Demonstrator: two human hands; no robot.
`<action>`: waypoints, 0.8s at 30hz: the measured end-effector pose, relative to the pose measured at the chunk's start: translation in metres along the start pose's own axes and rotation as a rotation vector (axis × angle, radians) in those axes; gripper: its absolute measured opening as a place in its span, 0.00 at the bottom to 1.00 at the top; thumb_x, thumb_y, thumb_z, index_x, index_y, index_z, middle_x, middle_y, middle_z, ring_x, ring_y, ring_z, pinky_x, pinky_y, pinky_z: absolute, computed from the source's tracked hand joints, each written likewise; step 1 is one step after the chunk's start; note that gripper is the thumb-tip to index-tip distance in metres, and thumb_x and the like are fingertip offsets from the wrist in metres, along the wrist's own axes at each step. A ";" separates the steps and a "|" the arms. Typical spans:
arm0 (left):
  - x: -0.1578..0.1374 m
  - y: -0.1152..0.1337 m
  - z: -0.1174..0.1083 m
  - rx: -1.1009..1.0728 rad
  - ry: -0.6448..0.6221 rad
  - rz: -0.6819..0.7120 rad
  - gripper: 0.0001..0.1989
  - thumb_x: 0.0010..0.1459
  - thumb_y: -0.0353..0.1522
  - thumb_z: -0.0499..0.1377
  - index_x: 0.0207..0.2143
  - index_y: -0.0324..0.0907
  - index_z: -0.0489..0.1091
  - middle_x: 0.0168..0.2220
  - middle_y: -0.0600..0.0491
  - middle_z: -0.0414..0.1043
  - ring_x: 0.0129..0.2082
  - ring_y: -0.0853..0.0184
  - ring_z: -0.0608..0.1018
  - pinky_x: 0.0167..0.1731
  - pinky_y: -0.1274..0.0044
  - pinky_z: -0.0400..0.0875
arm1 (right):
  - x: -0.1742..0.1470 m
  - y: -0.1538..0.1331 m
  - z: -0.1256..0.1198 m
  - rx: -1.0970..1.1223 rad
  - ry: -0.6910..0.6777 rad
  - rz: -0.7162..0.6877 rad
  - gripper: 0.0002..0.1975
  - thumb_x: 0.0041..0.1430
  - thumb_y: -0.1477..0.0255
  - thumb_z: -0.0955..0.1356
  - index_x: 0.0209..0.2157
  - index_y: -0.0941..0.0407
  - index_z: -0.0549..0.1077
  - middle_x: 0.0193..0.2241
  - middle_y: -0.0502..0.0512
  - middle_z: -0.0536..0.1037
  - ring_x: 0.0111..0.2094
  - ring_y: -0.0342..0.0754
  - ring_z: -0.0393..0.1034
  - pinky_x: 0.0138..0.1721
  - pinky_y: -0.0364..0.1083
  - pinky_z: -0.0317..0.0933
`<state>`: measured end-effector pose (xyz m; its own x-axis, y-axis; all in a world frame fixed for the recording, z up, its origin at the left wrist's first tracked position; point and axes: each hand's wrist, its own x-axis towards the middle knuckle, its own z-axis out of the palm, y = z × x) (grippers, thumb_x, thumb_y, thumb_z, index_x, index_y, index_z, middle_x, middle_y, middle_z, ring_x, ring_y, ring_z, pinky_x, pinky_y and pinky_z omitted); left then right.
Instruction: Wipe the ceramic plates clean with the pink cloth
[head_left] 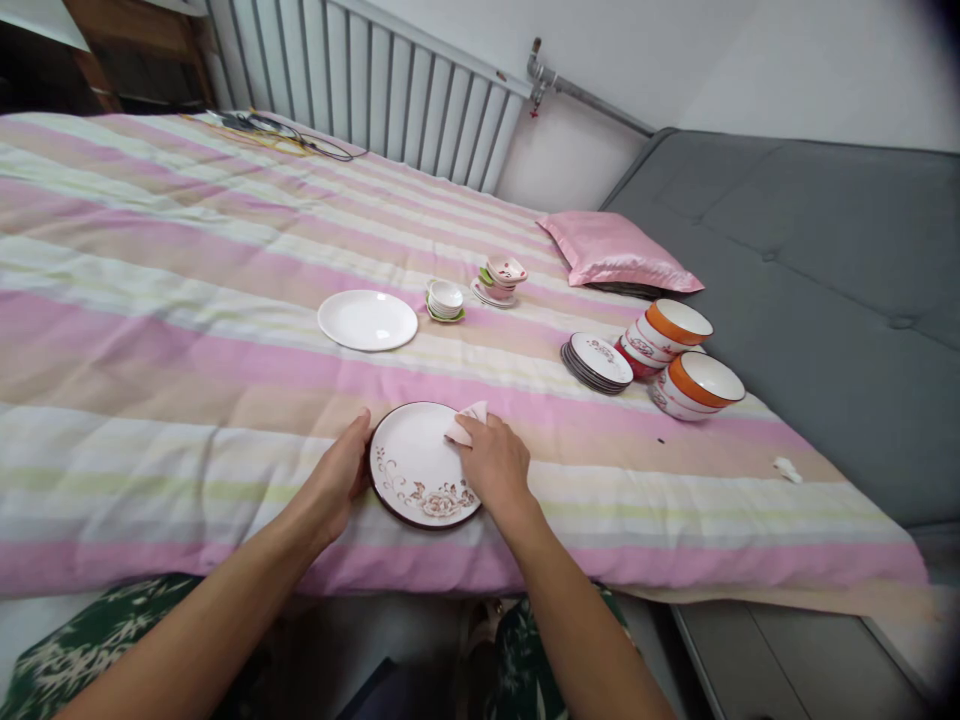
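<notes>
A white plate (420, 455) with a dark rim and brown flower print lies near the front edge of the striped bedspread. My left hand (346, 465) grips its left rim, thumb up, with the other fingers partly hidden behind the edge. On the plate's right side, my right hand (495, 460) is closed on a crumpled white tissue (472, 413) pressed at the rim. Beyond the plate lies a plain white oval plate (367, 320). A stack of flower-printed plates (600, 358) sits to the right of my right hand.
Small white bowls (446, 296) and pink dishes (504, 272) stand further back. Stacked orange-rimmed bowls (679, 325) and more bowls (705, 382) are at right. A pink pillow (619, 250) rests by the grey headboard (780, 240). Cables (277, 130) lie near the radiator (375, 80); a crumpled tissue (787, 469) lies right.
</notes>
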<state>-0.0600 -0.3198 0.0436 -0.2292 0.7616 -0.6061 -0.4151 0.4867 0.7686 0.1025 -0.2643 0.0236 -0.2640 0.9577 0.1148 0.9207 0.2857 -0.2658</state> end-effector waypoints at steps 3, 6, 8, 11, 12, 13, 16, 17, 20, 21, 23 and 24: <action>0.001 -0.001 0.000 0.006 0.003 0.006 0.25 0.58 0.46 0.48 0.47 0.41 0.72 0.43 0.49 0.77 0.43 0.60 0.77 0.45 0.73 0.67 | -0.007 0.008 -0.006 0.008 -0.011 0.019 0.14 0.55 0.66 0.67 0.45 0.47 0.75 0.38 0.60 0.72 0.41 0.53 0.66 0.36 0.49 0.61; 0.000 0.000 0.000 0.019 0.009 0.014 0.24 0.58 0.46 0.48 0.47 0.41 0.72 0.45 0.49 0.76 0.46 0.59 0.75 0.47 0.73 0.66 | -0.010 0.015 -0.014 0.066 -0.063 0.052 0.14 0.52 0.62 0.69 0.41 0.47 0.76 0.41 0.59 0.70 0.42 0.53 0.66 0.34 0.48 0.61; -0.001 0.000 0.001 0.027 0.008 0.013 0.24 0.58 0.46 0.48 0.47 0.42 0.72 0.46 0.50 0.75 0.46 0.59 0.75 0.47 0.72 0.66 | -0.011 0.018 -0.021 0.093 -0.115 0.055 0.14 0.49 0.60 0.70 0.39 0.47 0.77 0.41 0.58 0.70 0.41 0.52 0.67 0.34 0.47 0.61; -0.002 0.000 0.001 0.025 0.006 0.018 0.24 0.58 0.46 0.48 0.47 0.42 0.72 0.46 0.50 0.75 0.47 0.59 0.75 0.47 0.72 0.66 | -0.011 0.020 -0.031 0.101 -0.205 0.032 0.14 0.46 0.57 0.71 0.35 0.46 0.79 0.38 0.56 0.72 0.38 0.51 0.69 0.33 0.46 0.60; -0.002 0.000 0.001 0.024 0.004 0.020 0.23 0.58 0.45 0.48 0.47 0.42 0.71 0.47 0.50 0.75 0.47 0.59 0.75 0.47 0.73 0.66 | -0.012 0.020 -0.034 0.106 -0.232 0.021 0.14 0.45 0.56 0.71 0.34 0.46 0.79 0.37 0.56 0.73 0.37 0.51 0.69 0.32 0.46 0.60; -0.003 0.001 0.002 0.025 0.003 0.020 0.23 0.58 0.45 0.48 0.47 0.42 0.71 0.47 0.50 0.75 0.48 0.60 0.74 0.49 0.73 0.65 | -0.012 0.021 -0.037 0.117 -0.256 0.003 0.15 0.44 0.55 0.72 0.33 0.46 0.79 0.36 0.56 0.74 0.36 0.51 0.70 0.32 0.46 0.59; -0.004 0.002 0.003 0.028 0.003 0.006 0.24 0.59 0.45 0.47 0.48 0.42 0.70 0.49 0.50 0.74 0.51 0.60 0.72 0.53 0.72 0.61 | -0.013 0.024 -0.043 0.175 -0.333 -0.110 0.16 0.41 0.53 0.72 0.31 0.47 0.80 0.33 0.54 0.76 0.35 0.50 0.70 0.32 0.44 0.59; -0.004 0.002 0.003 0.028 0.008 0.003 0.24 0.59 0.45 0.47 0.49 0.41 0.70 0.49 0.49 0.74 0.51 0.59 0.72 0.53 0.71 0.61 | -0.013 0.025 -0.043 0.202 -0.362 -0.167 0.16 0.40 0.54 0.73 0.31 0.47 0.80 0.33 0.53 0.76 0.35 0.49 0.70 0.33 0.44 0.58; -0.003 0.002 0.003 0.020 0.012 0.011 0.24 0.59 0.44 0.47 0.48 0.39 0.70 0.48 0.47 0.74 0.50 0.58 0.73 0.52 0.71 0.63 | -0.012 0.027 -0.040 0.273 -0.438 -0.356 0.14 0.42 0.62 0.74 0.35 0.46 0.79 0.32 0.51 0.74 0.34 0.46 0.68 0.33 0.42 0.58; -0.002 0.001 0.003 0.016 0.010 0.014 0.24 0.59 0.44 0.48 0.48 0.39 0.70 0.48 0.47 0.74 0.50 0.58 0.73 0.51 0.71 0.64 | -0.012 0.026 -0.038 0.291 -0.456 -0.414 0.14 0.43 0.67 0.73 0.36 0.45 0.79 0.32 0.50 0.73 0.33 0.45 0.67 0.33 0.41 0.58; 0.000 0.000 0.002 0.011 0.001 0.018 0.24 0.59 0.44 0.48 0.48 0.38 0.70 0.47 0.47 0.75 0.49 0.58 0.74 0.50 0.71 0.65 | -0.012 0.024 -0.034 0.329 -0.473 -0.505 0.17 0.44 0.74 0.71 0.38 0.45 0.78 0.30 0.49 0.70 0.32 0.43 0.65 0.32 0.40 0.57; 0.001 0.000 0.002 0.011 -0.002 0.018 0.25 0.59 0.44 0.48 0.48 0.39 0.70 0.47 0.47 0.75 0.48 0.59 0.74 0.50 0.71 0.65 | -0.012 0.021 -0.031 0.354 -0.473 -0.535 0.18 0.44 0.76 0.71 0.38 0.45 0.78 0.30 0.49 0.69 0.32 0.43 0.65 0.33 0.40 0.57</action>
<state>-0.0582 -0.3184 0.0431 -0.2345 0.7713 -0.5916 -0.4010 0.4777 0.7817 0.1341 -0.2706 0.0465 -0.8115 0.5783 -0.0841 0.5094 0.6293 -0.5870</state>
